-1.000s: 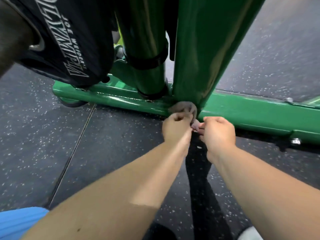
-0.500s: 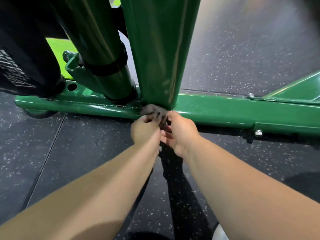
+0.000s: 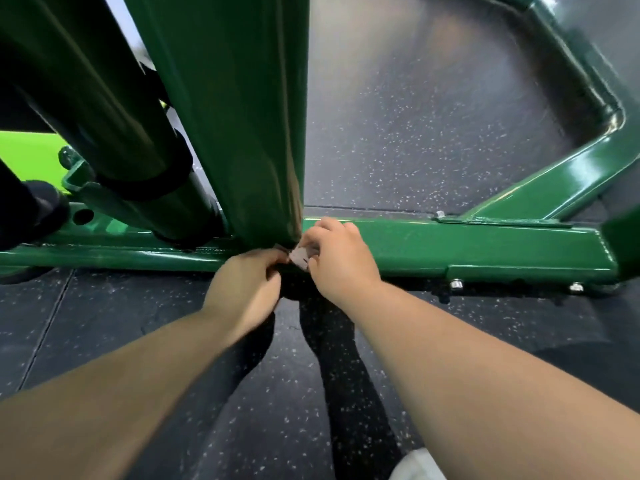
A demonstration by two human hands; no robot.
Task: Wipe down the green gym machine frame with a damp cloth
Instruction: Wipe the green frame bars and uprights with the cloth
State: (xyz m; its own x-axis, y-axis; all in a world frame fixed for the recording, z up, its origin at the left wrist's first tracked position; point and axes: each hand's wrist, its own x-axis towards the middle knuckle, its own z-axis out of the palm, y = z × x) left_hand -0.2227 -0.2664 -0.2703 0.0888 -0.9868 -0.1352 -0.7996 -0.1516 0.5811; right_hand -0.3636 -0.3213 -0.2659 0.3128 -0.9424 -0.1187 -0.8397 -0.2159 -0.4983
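Cloth [image 3: 300,257] is being pinched by left hand [image 3: 242,284] and right hand [image 3: 341,263] at the foot of the green upright [image 3: 242,133]. Rails [image 3: 467,244] beside the upright are likely awaiting wiping.

Speckled floor [image 3: 433,140] — green frame [image 3: 485,247] atop

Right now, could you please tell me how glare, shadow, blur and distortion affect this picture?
Head view: the wide lens flares the upright post toward the top; glare streaks the glossy frame corner at upper right, which is motion-blurred; the arms throw dark shadows on the speckled floor; the cloth, pinched between left hand and right hand, is small and mostly hidden.
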